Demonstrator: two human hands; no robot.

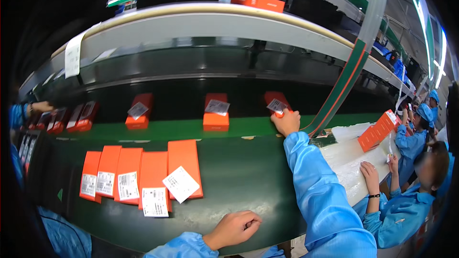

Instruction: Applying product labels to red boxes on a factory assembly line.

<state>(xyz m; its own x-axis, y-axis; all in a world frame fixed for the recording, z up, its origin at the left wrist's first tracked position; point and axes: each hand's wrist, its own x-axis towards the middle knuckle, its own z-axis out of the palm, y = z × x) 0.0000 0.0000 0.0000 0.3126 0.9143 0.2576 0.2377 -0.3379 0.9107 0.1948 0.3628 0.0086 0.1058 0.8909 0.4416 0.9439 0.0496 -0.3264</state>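
On the dark belt across from me, my right hand (288, 123) is closed on the near end of a small orange-red box (274, 96). A silvery label (277, 106) lies on that box's top, just beyond my fingers. My left hand (233, 229) rests at the near edge of the green work surface (248, 177), fingers curled in, with nothing visible in it. Left of it lies a row of several flat orange boxes (153, 169) with white printed labels. The rightmost one (183, 155) carries a tilted white label (181, 184).
Two more labelled orange boxes (216, 120) (139, 120) stand spaced along the belt (177, 105). Another person's hand (43, 107) is near dark-topped boxes (82, 115) at left. A green post (342, 83) rises at right, near a stack of orange boxes (377, 131) and a seated co-worker (401, 210).
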